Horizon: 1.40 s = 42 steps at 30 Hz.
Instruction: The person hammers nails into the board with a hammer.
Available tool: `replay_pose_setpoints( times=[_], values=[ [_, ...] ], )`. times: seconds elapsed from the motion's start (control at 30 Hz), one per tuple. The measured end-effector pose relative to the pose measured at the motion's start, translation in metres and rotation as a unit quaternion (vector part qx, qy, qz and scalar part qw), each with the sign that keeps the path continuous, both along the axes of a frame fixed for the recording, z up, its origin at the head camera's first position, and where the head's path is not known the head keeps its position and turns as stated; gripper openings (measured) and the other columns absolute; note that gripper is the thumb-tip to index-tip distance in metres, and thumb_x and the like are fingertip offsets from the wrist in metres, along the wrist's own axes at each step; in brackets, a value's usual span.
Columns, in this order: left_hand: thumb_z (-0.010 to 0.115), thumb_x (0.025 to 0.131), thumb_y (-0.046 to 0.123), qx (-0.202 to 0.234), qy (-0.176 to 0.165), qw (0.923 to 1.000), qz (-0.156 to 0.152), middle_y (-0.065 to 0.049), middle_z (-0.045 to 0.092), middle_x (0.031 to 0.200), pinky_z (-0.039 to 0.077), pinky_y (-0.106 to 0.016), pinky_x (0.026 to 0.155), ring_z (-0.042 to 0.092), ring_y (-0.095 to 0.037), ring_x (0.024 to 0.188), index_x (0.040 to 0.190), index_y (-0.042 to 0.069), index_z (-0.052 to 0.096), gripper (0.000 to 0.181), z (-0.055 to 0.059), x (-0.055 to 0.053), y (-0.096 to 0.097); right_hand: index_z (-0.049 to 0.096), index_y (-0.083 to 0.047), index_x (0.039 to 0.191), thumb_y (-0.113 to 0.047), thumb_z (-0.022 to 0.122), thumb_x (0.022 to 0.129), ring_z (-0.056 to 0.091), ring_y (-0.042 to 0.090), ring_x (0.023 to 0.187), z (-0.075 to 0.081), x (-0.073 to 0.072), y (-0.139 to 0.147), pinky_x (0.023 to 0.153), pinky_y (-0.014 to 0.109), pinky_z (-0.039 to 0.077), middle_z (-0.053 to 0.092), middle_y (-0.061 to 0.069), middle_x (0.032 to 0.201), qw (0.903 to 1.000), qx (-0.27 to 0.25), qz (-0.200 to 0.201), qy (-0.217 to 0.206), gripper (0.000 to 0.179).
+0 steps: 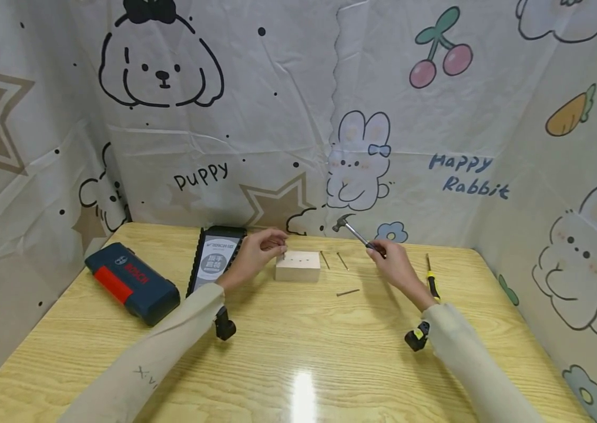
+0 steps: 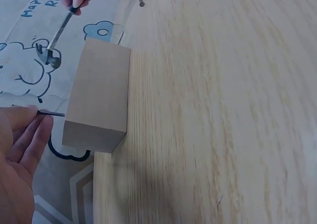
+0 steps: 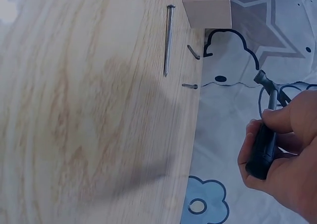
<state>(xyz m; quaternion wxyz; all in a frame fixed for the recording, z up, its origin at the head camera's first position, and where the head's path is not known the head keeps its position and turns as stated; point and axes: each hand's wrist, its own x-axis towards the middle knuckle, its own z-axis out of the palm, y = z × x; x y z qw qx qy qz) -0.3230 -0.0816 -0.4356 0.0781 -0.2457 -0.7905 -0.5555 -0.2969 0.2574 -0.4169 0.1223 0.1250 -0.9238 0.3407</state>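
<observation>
A pale wooden block (image 1: 297, 272) sits on the table, with a row of small dark marks along its top. Thumb and fingertips of my left hand (image 1: 257, 256) pinch a nail (image 2: 51, 113), its lower end right at the block's top near the left end. My right hand (image 1: 395, 265) grips the dark handle of a claw hammer (image 1: 352, 230), raised above the table to the right of the block. In the right wrist view the hammer's head (image 3: 267, 80) points away from the fist. Three loose nails, one of them long (image 3: 169, 40), lie right of the block.
At the left lies a blue and red Bosch case (image 1: 131, 282). A black case with a printed label (image 1: 216, 255) is behind my left forearm. A yellow and black screwdriver (image 1: 431, 276) lies beyond my right wrist. Printed cloth (image 1: 288, 117) hangs behind the wooden table (image 1: 298, 346).
</observation>
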Motion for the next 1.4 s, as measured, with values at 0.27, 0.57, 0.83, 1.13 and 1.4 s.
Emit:
replay_pose_setpoints(
  times=[0.27, 0.57, 0.83, 1.13, 1.4],
  values=[
    [0.073, 0.096, -0.001, 0.005, 0.0, 1.0, -0.003, -0.02, 0.075, 0.109, 0.059, -0.024, 0.085, 0.073, -0.034, 0.1, 0.121, -0.003, 0.071, 0.025, -0.003, -0.001, 0.001, 0.068, 0.011, 0.12, -0.004, 0.059, 0.106, 0.067, 0.035, 0.097, 0.002, 0.002, -0.007, 0.084, 0.049, 0.057, 0.071, 0.024, 0.106, 0.9999, -0.004, 0.011, -0.001, 0.022],
    [0.073, 0.096, -0.002, 0.014, -0.009, 0.9998, -0.01, -0.023, 0.075, 0.109, 0.059, -0.025, 0.084, 0.074, -0.038, 0.099, 0.116, -0.008, 0.07, 0.022, -0.006, 0.001, 0.003, 0.069, 0.009, 0.118, -0.004, 0.06, 0.106, 0.067, 0.033, 0.096, 0.005, 0.004, -0.015, 0.083, 0.049, 0.057, 0.071, 0.022, 0.105, 0.9996, -0.004, 0.026, 0.01, 0.02],
    [0.073, 0.097, 0.001, 0.021, -0.001, 0.9998, -0.003, -0.02, 0.076, 0.109, 0.058, -0.021, 0.084, 0.075, -0.034, 0.1, 0.115, -0.005, 0.072, 0.019, -0.009, -0.002, 0.002, 0.069, 0.007, 0.118, -0.005, 0.06, 0.106, 0.066, 0.03, 0.095, 0.007, 0.003, -0.023, 0.08, 0.044, 0.058, 0.071, 0.02, 0.106, 0.9993, -0.006, 0.033, 0.017, 0.019],
    [0.074, 0.098, 0.006, 0.005, -0.007, 0.9999, 0.013, -0.017, 0.077, 0.109, 0.058, -0.022, 0.085, 0.075, -0.031, 0.1, 0.115, -0.005, 0.073, 0.02, -0.011, -0.008, -0.002, 0.068, 0.008, 0.12, -0.005, 0.06, 0.107, 0.066, 0.032, 0.097, 0.006, 0.001, -0.031, 0.083, 0.046, 0.058, 0.069, 0.022, 0.109, 0.9991, -0.015, 0.04, 0.006, 0.021],
    [0.073, 0.097, 0.003, 0.012, -0.012, 0.9999, -0.005, -0.021, 0.076, 0.11, 0.058, -0.021, 0.083, 0.075, -0.032, 0.099, 0.114, -0.002, 0.074, 0.017, -0.008, -0.004, -0.003, 0.068, 0.008, 0.12, -0.006, 0.06, 0.107, 0.065, 0.03, 0.096, 0.008, 0.002, -0.032, 0.08, 0.043, 0.057, 0.069, 0.021, 0.11, 0.999, -0.012, 0.042, 0.007, 0.021]
  ],
)
